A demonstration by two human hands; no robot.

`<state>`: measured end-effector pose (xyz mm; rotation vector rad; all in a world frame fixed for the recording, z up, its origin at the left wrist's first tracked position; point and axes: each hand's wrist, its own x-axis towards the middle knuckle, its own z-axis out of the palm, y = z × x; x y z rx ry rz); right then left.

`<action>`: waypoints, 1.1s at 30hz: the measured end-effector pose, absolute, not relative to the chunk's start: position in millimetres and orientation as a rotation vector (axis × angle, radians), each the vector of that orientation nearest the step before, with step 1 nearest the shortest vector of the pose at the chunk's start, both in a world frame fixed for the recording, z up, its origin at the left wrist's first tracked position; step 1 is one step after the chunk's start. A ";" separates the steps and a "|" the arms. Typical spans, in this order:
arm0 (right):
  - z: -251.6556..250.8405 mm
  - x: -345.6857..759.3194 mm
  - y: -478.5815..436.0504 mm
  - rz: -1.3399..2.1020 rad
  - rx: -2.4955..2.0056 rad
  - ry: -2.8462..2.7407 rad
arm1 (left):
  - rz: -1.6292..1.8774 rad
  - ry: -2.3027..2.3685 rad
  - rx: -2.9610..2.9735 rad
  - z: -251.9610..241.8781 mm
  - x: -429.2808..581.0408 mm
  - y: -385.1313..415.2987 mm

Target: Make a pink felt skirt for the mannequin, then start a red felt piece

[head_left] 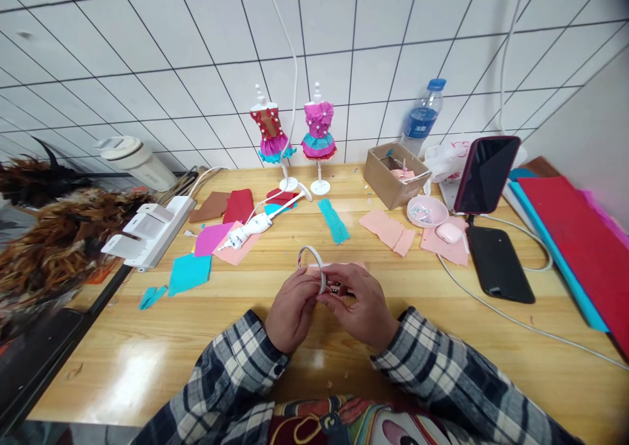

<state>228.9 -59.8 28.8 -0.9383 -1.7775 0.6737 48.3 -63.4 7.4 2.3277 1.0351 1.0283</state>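
A thin white ring that looks like a narrow roll of tape [311,253] stands on edge between my hands, low over the table's middle. My left hand [293,306] is closed on its near left side. From the right, my right hand [361,304] pinches its near edge between thumb and fingers. A pale pink strip [361,265] shows partly behind the fingers; whether it is held or lies on the table I cannot tell. Beyond the hands lie a teal crepe paper strip [334,221] and a pink paper piece [388,231].
Two small dress forms, one in red [268,130] and one in magenta [319,130], stand by the wall. A glue gun [248,231] rests on coloured papers. To the right are a cardboard box [393,176], pink dish [426,211], upright phone [486,173], and black phone [500,265].
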 end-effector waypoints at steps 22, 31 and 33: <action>25.4 225.7 -58.6 1.126 -1.034 -1.605 | 0.958 1.222 2.586 20.7 47.6 -67.5; 21.8 229.1 -54.6 0.862 -1.270 -1.751 | 0.983 1.343 2.544 20.5 43.4 -67.3; 21.7 229.1 -54.8 0.776 -1.233 -1.812 | 1.007 1.362 2.535 21.3 43.3 -67.3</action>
